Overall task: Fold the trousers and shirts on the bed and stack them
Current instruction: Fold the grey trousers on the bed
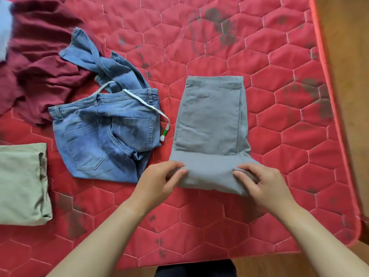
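Grey trousers (211, 124) lengthwise near-to-far, waistband far, near fold clamped in left hand (159, 182) and right hand (265, 184).

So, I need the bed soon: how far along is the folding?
Done: the olive garment lies folded at the left. In hand: the left hand and right hand both hold the near edge of the partly folded grey trousers. Left: the blue jeans and maroon shirt lie crumpled, and no stack is visible yet.
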